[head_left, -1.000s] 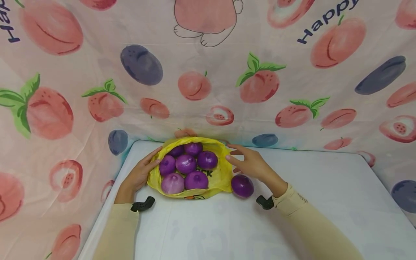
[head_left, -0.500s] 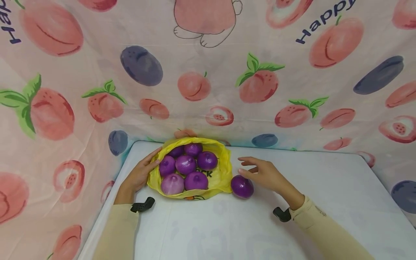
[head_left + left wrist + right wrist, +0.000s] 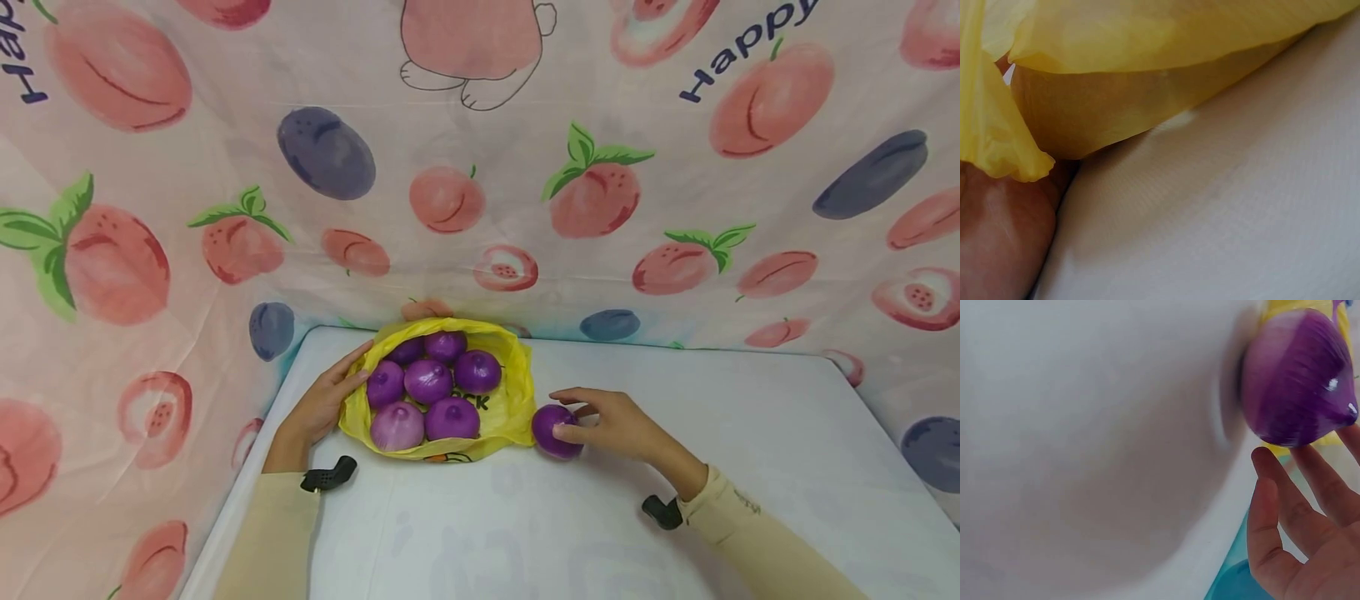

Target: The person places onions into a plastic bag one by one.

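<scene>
In the head view a yellow plastic bag [image 3: 517, 400] lies with its mouth towards me, and several purple onions [image 3: 428, 382] sit inside it. My left hand [image 3: 324, 404] holds the bag's left rim; in the left wrist view the yellow plastic [image 3: 1097, 44] drapes over part of that hand [image 3: 1004, 231]. Just outside the bag's right side rests one more purple onion [image 3: 553, 432]. Beside that onion is my right hand [image 3: 618, 425], its thumb in front and forefinger behind. The right wrist view has its fingers [image 3: 1300, 519] spread and slightly bent next to the onion [image 3: 1297, 378].
A white-covered table [image 3: 450, 533] carries everything. Behind and to the left hangs a pink fruit-print cloth [image 3: 480, 208], meeting the table's far edge. Black wrist devices [image 3: 328, 474] sit at both cuffs.
My right hand has left the bag's right rim, swung right, then come down to the loose onion. The left hand, the bag and the onions stay where they were.
</scene>
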Tool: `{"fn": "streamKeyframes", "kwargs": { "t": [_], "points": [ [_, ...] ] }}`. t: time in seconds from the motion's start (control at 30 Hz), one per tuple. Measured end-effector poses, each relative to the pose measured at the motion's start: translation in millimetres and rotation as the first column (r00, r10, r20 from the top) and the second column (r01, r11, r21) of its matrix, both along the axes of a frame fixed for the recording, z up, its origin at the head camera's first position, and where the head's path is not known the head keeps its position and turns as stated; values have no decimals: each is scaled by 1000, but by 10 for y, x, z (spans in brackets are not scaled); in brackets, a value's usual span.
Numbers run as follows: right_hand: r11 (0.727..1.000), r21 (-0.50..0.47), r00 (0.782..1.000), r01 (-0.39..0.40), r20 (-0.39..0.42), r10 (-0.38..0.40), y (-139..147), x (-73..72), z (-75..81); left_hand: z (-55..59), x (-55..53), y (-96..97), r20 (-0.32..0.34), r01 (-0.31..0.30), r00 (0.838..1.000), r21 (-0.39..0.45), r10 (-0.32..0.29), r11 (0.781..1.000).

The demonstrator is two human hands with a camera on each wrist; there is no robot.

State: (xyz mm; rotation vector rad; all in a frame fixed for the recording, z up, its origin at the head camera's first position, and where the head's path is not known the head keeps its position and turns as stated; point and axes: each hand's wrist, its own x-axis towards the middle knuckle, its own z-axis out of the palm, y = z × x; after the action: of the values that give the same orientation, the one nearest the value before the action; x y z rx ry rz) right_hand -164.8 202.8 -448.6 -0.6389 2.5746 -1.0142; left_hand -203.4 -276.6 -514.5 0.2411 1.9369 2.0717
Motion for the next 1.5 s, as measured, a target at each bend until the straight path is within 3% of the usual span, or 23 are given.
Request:
{"fn": "streamKeyframes", "kwargs": {
  "t": [0.47,0.87,1.3,1.5],
  "points": [
    [999,32,1000,3,3,-3,24,36,-114,1,9,-7,11,-4,1000,1,4,1000],
    [1000,2,1000,-3,-3,3,27,33,-133,18,27,2,7,-4,1000,6,4,1000],
    [998,28,999,50,-11,-50,-6,28,-53,31,22,8,15,-10,1000,5,10,1000],
    [997,-6,997,73,-15,-73,-63,-18,20,42,22,11,15,-14,1000,-8,14,1000]
  ]
}}
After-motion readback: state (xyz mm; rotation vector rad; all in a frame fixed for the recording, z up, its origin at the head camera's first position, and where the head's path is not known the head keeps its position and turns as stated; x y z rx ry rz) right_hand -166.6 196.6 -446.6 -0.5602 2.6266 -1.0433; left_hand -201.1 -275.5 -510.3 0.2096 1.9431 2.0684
